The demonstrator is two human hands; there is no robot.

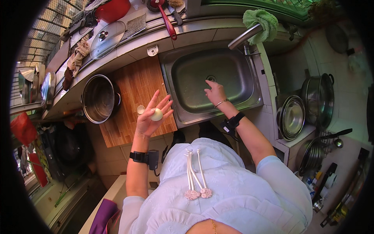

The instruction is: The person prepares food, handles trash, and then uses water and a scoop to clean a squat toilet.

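Note:
My left hand [147,119], palm up and fingers spread, is over the wooden board [132,85]. A smooth, pale, round thing [156,114], much like an onion or a peeled egg, rests in it against the thumb and palm. Beside the thumb, a small whitish piece [140,109] lies on the board. To the right, my right hand [215,93] hangs over the steel sink [183,113], near the drain [210,78]. Its index finger and thumb stand apart, its other fingers are partly hidden, and nothing shows in it.
A deep steel pot [97,99] stands at the board's left edge. The tap [244,37], draped with a green cloth [261,25], reaches over the sink's back right corner. A glass lid [108,39] and a red-handled brush [167,23] lie on the back ledge. Steel bowls [292,117] are stacked at right.

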